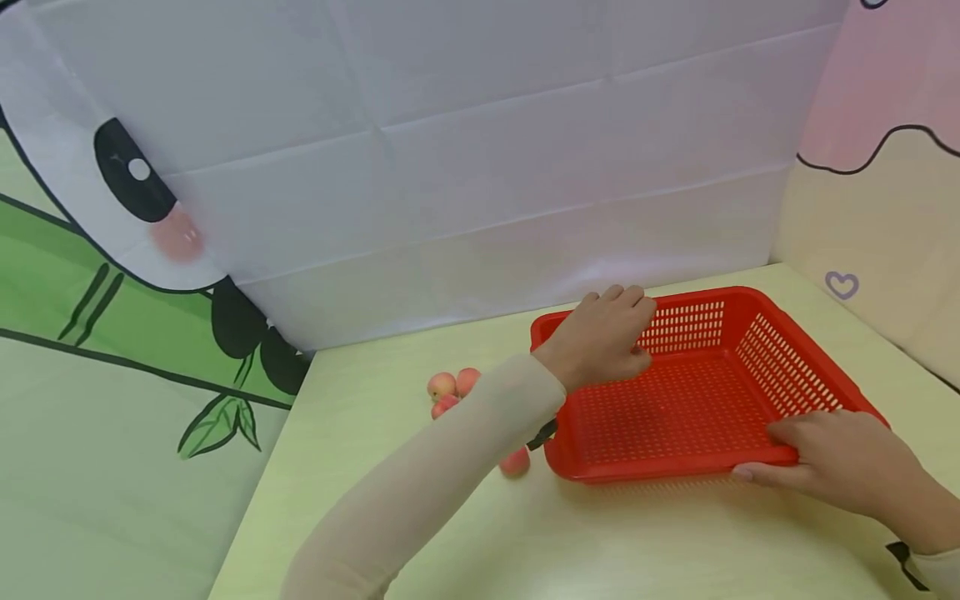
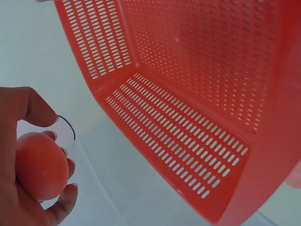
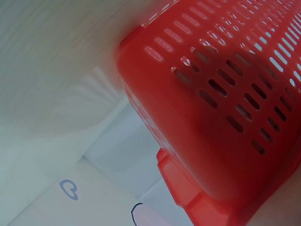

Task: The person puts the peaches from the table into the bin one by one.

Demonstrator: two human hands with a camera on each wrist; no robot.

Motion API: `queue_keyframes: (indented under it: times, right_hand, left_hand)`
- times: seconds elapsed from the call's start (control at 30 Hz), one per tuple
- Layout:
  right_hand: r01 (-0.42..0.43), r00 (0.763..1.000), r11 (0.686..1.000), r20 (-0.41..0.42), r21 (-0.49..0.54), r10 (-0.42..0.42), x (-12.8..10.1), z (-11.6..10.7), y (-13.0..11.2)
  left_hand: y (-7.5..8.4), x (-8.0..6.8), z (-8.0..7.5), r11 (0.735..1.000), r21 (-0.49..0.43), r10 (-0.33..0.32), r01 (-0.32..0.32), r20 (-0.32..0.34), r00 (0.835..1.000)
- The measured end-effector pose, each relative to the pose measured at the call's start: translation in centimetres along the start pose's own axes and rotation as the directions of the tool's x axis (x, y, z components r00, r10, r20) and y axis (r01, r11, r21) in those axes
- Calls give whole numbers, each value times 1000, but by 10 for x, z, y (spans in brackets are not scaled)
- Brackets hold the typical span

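A red slotted plastic basket [image 1: 678,412] sits on the pale green table, and nothing lies inside it. My left hand [image 1: 609,335] hovers over its far left corner, fingers curled round a pinkish peach [image 2: 40,165]; in the head view the hand hides that fruit. My right hand [image 1: 821,460] grips the basket's near right rim, thumb on top and fingers underneath. In the right wrist view only the basket's outer wall [image 3: 211,117] shows, close up. Left of the basket lie loose peaches: a cluster of three [image 1: 450,390] and one [image 1: 514,461] beside my left sleeve.
A white cloth backdrop [image 1: 480,167] with a panda and bamboo print stands behind and to the left. A pink and cream panel [image 1: 877,208] closes the right side. The table's left edge [image 1: 258,483] runs diagonally towards me.
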State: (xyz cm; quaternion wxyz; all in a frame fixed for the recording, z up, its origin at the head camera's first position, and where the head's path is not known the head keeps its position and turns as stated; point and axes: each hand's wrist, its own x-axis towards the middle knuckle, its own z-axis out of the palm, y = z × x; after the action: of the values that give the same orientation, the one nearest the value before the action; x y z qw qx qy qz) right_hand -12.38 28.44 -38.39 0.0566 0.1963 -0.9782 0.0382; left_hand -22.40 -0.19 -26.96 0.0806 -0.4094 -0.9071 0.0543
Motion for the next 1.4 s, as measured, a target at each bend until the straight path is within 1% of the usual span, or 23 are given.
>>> queue_keyframes:
  times: [0.27, 0.33, 0.53, 0.67, 0.83, 0.9, 1.03, 1.13, 1.3, 1.4]
  right_hand:
    - [-1, 1000, 1000, 3, 7, 1, 0, 0, -1]
    - [-1, 1000, 1000, 4, 6, 1, 0, 0, -1]
    - [2, 1000, 1000, 3, 16, -2, 0, 1, -3]
    - [-5, 1000, 1000, 17, 21, 5, 2, 1, -4]
    - [-4, 1000, 1000, 7, 16, 4, 0, 0, -3]
    - [-2, 1000, 1000, 1, 14, 2, 0, -1, -3]
    - [4, 1000, 1000, -11, 16, -4, -1, 1, -2]
    - [9, 1000, 1000, -21, 17, -9, -2, 2, -1]
    - [9, 1000, 1000, -21, 18, -8, -3, 2, -2]
    - [9, 1000, 1000, -19, 19, -8, -2, 2, -3]
  left_hand:
    - [-2, 15, -2, 999, 34, 25, -27, 46, 999]
    - [-2, 18, -1, 998, 46, 40, -42, 36, 999]
    - [-2, 25, 3, 994, 75, 84, -81, -30, 996]
    - [-2, 28, 5, 994, 60, 95, -93, -23, 995]
    - [0, 33, 3, 991, 70, 118, -117, -2, 993]
    - [2, 36, 1, 991, 55, 125, -125, 0, 992]
    - [6, 42, -1, 993, -21, 120, -120, 20, 993]
    - [8, 48, -2, 991, -56, 121, -119, 32, 992]
    - [8, 55, 3, 987, -42, 157, -158, -8, 987]
    - [8, 59, 6, 987, -53, 152, -153, -33, 988]
